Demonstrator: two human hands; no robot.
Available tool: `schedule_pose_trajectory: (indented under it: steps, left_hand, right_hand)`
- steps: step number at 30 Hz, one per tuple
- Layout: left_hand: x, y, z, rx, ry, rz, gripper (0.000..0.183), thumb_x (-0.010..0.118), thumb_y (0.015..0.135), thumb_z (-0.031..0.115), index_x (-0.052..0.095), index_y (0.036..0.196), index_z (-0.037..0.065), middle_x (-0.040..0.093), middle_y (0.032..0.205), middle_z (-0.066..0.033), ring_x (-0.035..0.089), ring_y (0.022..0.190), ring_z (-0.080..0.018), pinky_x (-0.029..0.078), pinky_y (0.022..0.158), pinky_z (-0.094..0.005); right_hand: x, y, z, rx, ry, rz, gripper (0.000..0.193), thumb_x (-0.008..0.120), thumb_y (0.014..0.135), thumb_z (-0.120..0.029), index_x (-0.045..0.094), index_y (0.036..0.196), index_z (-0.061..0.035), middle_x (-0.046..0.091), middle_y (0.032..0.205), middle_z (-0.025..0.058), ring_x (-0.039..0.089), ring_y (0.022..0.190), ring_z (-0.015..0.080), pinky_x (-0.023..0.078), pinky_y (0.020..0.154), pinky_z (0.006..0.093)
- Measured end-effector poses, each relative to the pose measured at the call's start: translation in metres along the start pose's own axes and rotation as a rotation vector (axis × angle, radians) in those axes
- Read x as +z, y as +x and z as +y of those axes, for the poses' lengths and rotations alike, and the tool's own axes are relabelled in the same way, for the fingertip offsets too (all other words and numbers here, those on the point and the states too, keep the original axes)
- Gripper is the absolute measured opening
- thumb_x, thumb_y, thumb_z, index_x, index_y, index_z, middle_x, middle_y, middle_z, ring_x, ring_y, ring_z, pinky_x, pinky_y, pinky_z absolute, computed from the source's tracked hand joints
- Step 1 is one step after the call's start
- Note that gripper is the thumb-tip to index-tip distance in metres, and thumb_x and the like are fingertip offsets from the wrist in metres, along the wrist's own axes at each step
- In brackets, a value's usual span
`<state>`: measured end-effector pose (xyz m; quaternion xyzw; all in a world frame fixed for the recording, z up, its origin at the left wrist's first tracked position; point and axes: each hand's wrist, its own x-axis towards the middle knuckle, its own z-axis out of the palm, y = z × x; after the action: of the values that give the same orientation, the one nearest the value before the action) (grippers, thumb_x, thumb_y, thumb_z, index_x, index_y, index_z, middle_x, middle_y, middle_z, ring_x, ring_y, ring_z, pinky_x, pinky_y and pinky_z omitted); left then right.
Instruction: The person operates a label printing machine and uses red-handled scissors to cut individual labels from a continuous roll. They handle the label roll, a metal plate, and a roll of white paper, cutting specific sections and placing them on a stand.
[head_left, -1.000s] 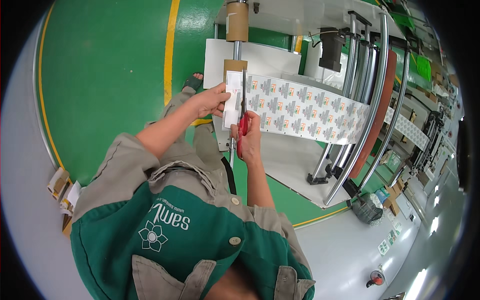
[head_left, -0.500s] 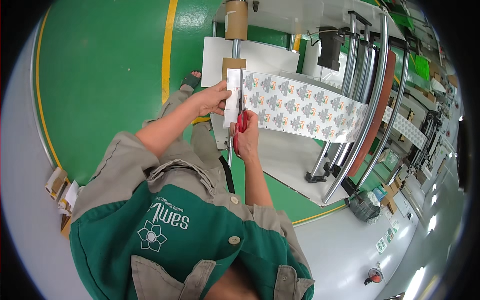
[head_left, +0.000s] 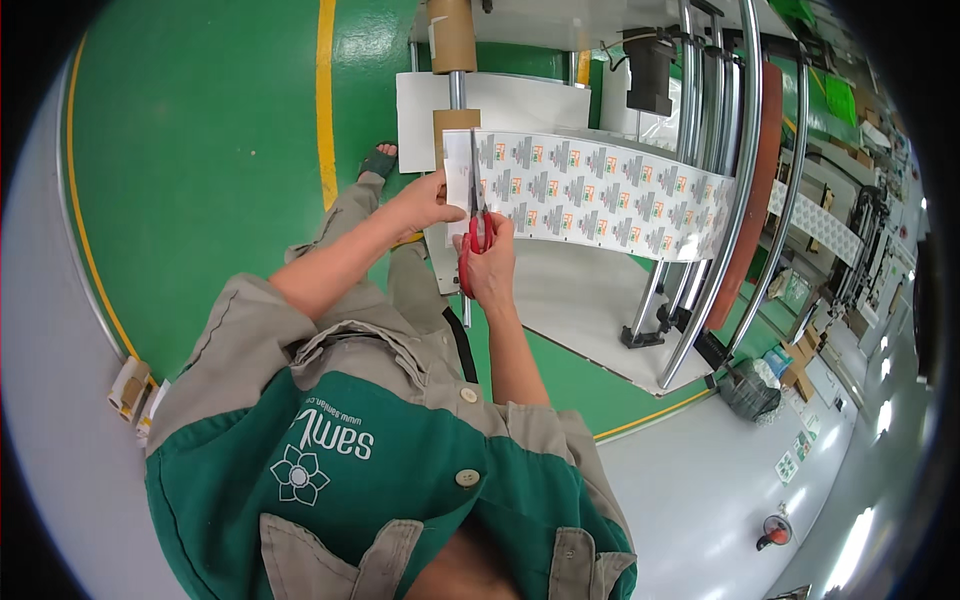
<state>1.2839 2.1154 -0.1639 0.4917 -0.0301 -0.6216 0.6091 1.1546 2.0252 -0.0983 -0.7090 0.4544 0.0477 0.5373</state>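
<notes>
A wide white web of printed labels (head_left: 600,195) stretches from the machine's rollers toward me, with a plain white strip (head_left: 457,160) at its left end. My left hand (head_left: 422,203) pinches the edge of that strip. In my right hand (head_left: 492,262) is a pair of scissors (head_left: 475,235) with red handles. Its blades point away from me and lie along the line between the plain strip and the printed part. Behind the web's end, a brown cardboard core (head_left: 455,122) sits on a metal shaft (head_left: 457,90), partly covered by the strip.
A second cardboard core (head_left: 451,38) sits farther along the shaft. At right stand the machine's chrome rollers (head_left: 735,190), a red-brown roller (head_left: 748,200) and a black motor block (head_left: 650,70). A white panel (head_left: 590,310) lies below the web. A filled plastic bag (head_left: 748,392) rests by the wall.
The scissors' blades look closer together than before, still at the same line across the web. Both hands keep their holds. The whole view has shifted slightly.
</notes>
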Motion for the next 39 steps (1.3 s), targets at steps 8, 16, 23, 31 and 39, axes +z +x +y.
schedule_pose_trajectory:
  steps: [8, 16, 23, 31, 39]
  left_hand:
    - [0.001, 0.002, 0.006, -0.009, 0.056, 0.089, 0.056, 0.066, 0.076, 0.000, 0.045, 0.127, 0.001, 0.062, 0.114, -0.0097, 0.059, 0.104, -0.0160, 0.047, 0.091, -0.0307]
    - [-0.005, 0.000, 0.006, -0.101, -0.006, 0.111, 0.059, 0.067, 0.078, 0.001, 0.038, 0.130, 0.003, 0.062, 0.112, -0.0085, 0.061, 0.100, -0.0155, 0.051, 0.084, -0.0302]
    - [-0.004, -0.008, 0.019, -0.174, 0.043, 0.128, 0.055, 0.066, 0.079, 0.002, 0.039, 0.126, 0.004, 0.063, 0.110, -0.0091, 0.062, 0.097, -0.0163, 0.051, 0.081, -0.0319]
    - [0.000, -0.011, 0.028, -0.171, 0.084, 0.109, 0.058, 0.066, 0.079, 0.000, 0.036, 0.127, 0.006, 0.063, 0.110, -0.0088, 0.062, 0.097, -0.0169, 0.052, 0.078, -0.0300]
    - [0.003, -0.019, 0.025, -0.165, 0.201, 0.167, 0.053, 0.068, 0.078, 0.002, 0.035, 0.119, 0.005, 0.061, 0.104, -0.0076, 0.061, 0.085, -0.0168, 0.050, 0.071, -0.0295]
  right_hand:
    - [-0.014, -0.026, 0.023, 0.205, 0.281, 0.237, 0.043, 0.055, 0.087, 0.000, 0.033, 0.124, -0.0027, 0.055, 0.089, 0.0072, 0.056, 0.069, 0.0116, 0.050, 0.057, 0.0260]
    - [0.015, -0.055, 0.037, 0.188, 0.822, 0.338, 0.057, 0.066, 0.087, -0.011, 0.027, 0.128, -0.0064, 0.057, 0.103, 0.0134, 0.061, 0.085, 0.0203, 0.051, 0.068, 0.0295]
    - [0.060, -0.063, 0.030, 0.351, 1.365, 0.449, 0.034, 0.064, 0.090, -0.020, 0.042, 0.116, -0.0188, 0.060, 0.090, 0.0065, 0.059, 0.074, 0.0163, 0.049, 0.059, 0.0272]
    - [0.073, -0.075, 0.007, 0.386, 1.436, 0.541, 0.049, 0.065, 0.087, -0.010, 0.031, 0.123, -0.0129, 0.057, 0.086, 0.0086, 0.061, 0.072, 0.0181, 0.053, 0.059, 0.0277]
    - [0.080, -0.041, -0.013, 0.169, 1.427, 0.681, 0.053, 0.068, 0.081, 0.000, 0.033, 0.119, -0.0104, 0.053, 0.086, 0.0050, 0.056, 0.067, 0.0149, 0.049, 0.055, 0.0254]
